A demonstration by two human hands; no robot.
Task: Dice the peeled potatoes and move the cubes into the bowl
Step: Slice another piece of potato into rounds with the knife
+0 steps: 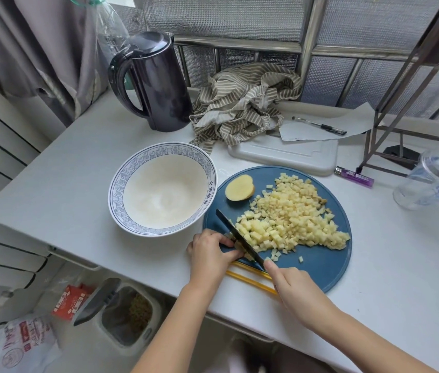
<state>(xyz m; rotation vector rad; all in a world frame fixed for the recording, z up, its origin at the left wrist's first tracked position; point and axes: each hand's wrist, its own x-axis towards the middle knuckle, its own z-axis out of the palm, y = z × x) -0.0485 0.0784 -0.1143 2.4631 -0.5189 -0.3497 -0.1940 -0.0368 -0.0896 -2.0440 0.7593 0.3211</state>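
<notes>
Lower centre, the left hand (211,251) pins a pale potato piece (247,255) with curled fingers; the right hand (291,289) wraps its fingers round the black-bladed knife (239,238).

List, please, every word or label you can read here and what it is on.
Nothing reads clearly enough to quote.
Bowl: blue Chinese characters on the rim, too small.
Lighter: print, blurred.
Red carton: white print, blurred.
Plastic bag: red print, blurred.
Clear jug: blue marks, blurred.
</notes>
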